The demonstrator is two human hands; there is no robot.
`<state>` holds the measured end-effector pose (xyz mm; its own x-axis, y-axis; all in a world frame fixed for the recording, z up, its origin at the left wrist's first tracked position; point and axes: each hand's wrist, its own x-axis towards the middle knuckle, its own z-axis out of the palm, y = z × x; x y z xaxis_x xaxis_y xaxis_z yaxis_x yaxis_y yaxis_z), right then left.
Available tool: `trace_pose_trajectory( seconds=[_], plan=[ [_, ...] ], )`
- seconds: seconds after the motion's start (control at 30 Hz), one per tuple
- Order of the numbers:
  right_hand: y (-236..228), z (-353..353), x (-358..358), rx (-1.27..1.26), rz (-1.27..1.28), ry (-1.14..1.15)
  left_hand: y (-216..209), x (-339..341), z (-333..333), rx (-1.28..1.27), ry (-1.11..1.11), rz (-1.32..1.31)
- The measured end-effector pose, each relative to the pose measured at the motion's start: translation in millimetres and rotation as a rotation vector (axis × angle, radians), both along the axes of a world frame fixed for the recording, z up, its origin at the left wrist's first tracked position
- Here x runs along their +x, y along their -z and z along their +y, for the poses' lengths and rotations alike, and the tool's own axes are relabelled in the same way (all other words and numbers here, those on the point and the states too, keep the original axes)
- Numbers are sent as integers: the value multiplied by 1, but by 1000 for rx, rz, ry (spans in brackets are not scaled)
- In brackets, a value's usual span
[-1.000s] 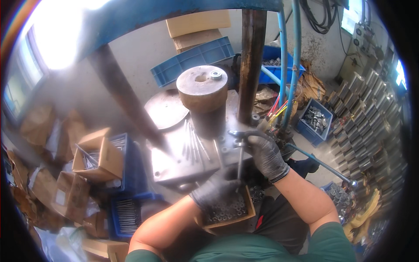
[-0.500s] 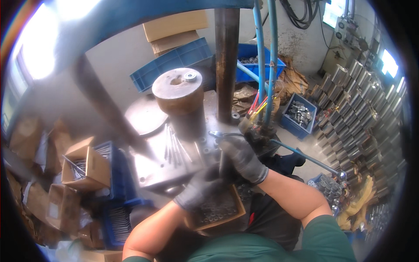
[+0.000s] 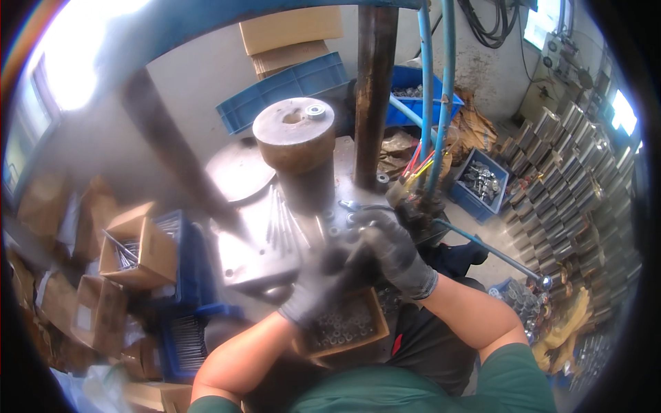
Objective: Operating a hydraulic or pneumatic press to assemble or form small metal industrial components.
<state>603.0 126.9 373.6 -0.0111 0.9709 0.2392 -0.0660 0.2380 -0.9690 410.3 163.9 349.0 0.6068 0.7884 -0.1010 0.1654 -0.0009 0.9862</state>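
Both my hands wear dark gloves and meet at the near edge of a metal press plate [image 3: 251, 258]. My right hand [image 3: 396, 251] is closed with curled fingers, around something I cannot make out. My left hand [image 3: 317, 286] reaches up against it, its fingers smeared by motion. Just beyond the right fingers a shiny-headed hand tool [image 3: 351, 205] lies on the plate, beside small metal rings [image 3: 333, 232]. Several slim metal rods [image 3: 279, 224] lie to the left. Below my hands stands an open cardboard box [image 3: 377, 313] of small metal rings.
A thick steel cylinder [image 3: 286, 138] with a ring [image 3: 315, 111] on top rises from the plate, beside a dark column [image 3: 375, 96]. Blue pipes [image 3: 427, 89] stand right. Rod-filled boxes [image 3: 155, 251] are left; stacked metal tubes [image 3: 561, 186] and a parts bin [image 3: 482, 182] are right.
The whole view has shifted slightly, moving the scene right and up. My left hand has moved up toward the right hand and is more blurred. The right fingers are more curled.
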Motion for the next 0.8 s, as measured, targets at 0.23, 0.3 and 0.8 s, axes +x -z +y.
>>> trace_pose_trajectory(
  seconds=[0.23,0.3,0.8],
  plan=[
    [-11,-3,-1,-228,-39,-123,3,2,3,-130,-26,-300],
    [-4,3,2,66,-115,8,4,0,9,-33,-131,-201],
    [65,57,53,435,-747,242,96,-88,115,1113,-479,522]
  ],
)
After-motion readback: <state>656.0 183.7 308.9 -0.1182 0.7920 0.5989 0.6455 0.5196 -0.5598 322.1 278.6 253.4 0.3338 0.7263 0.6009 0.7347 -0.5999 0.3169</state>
